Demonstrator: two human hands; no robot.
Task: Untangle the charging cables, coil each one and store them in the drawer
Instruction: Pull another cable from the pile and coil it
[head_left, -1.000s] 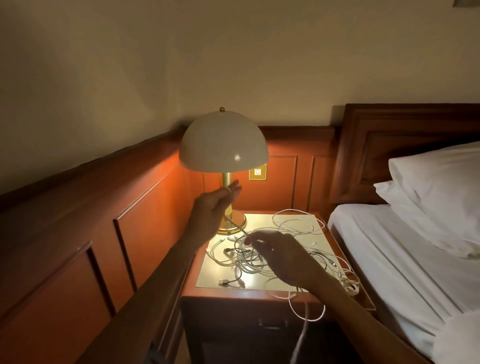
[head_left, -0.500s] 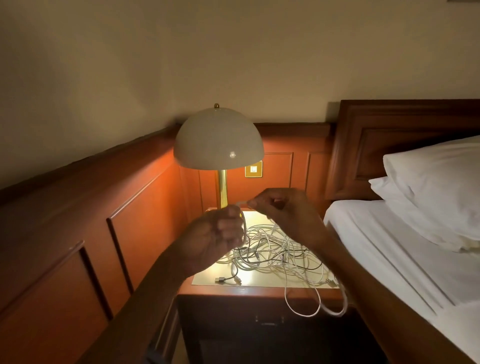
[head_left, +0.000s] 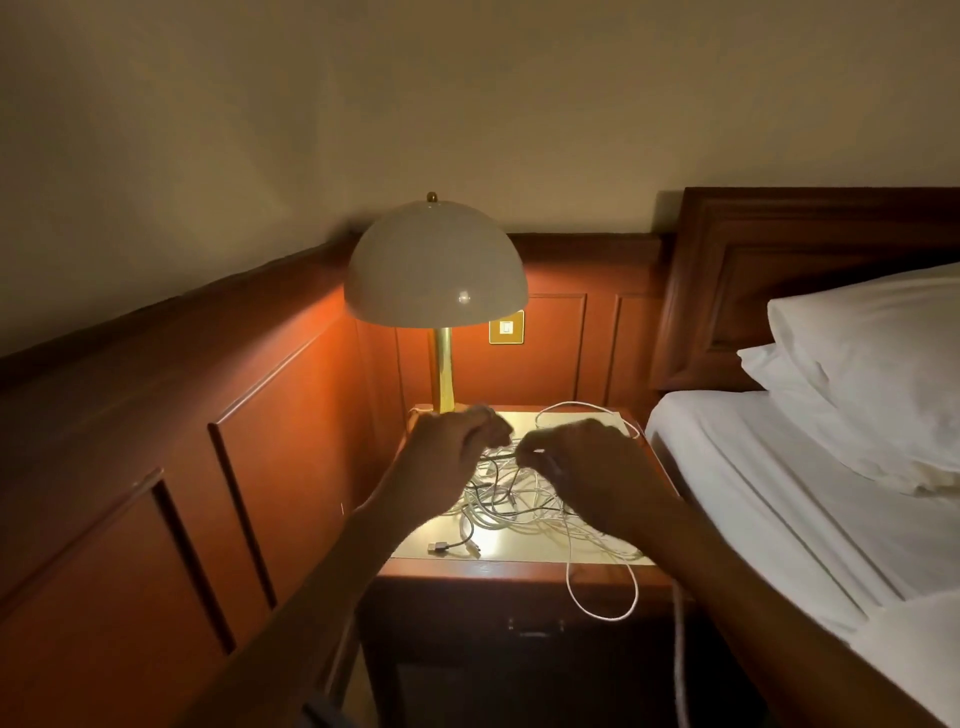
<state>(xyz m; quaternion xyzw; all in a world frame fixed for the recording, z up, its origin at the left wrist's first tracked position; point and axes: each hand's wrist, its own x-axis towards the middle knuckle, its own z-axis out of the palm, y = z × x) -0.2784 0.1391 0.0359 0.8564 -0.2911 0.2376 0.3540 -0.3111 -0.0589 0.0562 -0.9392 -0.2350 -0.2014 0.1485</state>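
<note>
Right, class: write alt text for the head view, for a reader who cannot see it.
A left hand and a right hand pinch a strand of the tangled white and dark charging cables heaped on a wooden bedside table. A domed brass lamp stands behind; a white bed lies alongside.

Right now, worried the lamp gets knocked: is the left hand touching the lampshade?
Apart. The head view shows brass stem between the lampshade and the left hand below.

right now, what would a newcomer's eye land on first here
The lit dome lamp at the back left of the nightstand glows over a tangle of charging cables on its top, one white loop hanging over the front edge. Above it, the left hand and right hand pinch a strand between them.
</note>
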